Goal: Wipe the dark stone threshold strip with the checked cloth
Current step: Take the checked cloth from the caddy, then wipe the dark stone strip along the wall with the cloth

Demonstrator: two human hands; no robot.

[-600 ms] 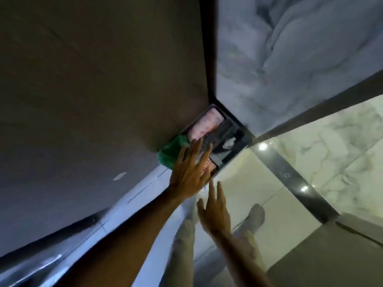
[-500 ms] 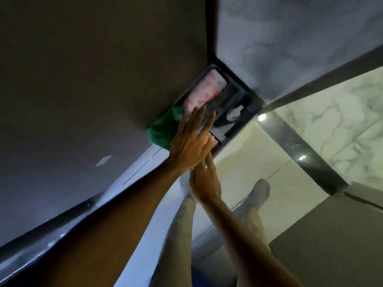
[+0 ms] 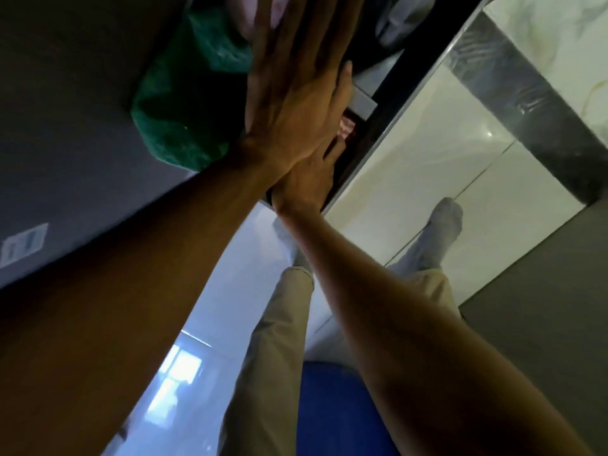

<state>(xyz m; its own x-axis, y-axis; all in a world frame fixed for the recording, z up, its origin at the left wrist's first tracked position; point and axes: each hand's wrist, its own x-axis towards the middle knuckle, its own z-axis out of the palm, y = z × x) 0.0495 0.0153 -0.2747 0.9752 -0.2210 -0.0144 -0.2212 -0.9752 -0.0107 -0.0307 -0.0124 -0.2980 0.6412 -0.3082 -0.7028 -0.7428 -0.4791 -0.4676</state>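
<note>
The left hand (image 3: 292,103) fills the upper middle of the frame, its fingers straight and together, palm turned away from the camera, reaching into a dark recessed compartment (image 3: 391,103) at the top centre. It is open and grips nothing that can be seen. Just to its left, touching its edge, bulges a crumpled green plastic bag (image 3: 184,103), tucked under a dark grey panel (image 3: 65,110) that takes up the upper left of the frame.

The right hand (image 3: 309,182) sits directly below and partly behind the left one, at the lower lip of the compartment, with its fingers pointing inward; most of them are hidden, so I cannot tell whether it is open or closed. A small patch of reddish checked cloth (image 3: 348,128) shows between the two hands, just beside the right fingertips; contact cannot be judged.

The dark stone threshold strip (image 3: 533,123) runs diagonally through the upper right of the frame, across the glossy pale floor (image 3: 427,166), well apart from both hands. Beige trouser legs (image 3: 273,340) and a socked foot (image 3: 444,222) occupy the lower centre, and a blue shape (image 3: 332,409) lies at the bottom edge
</note>
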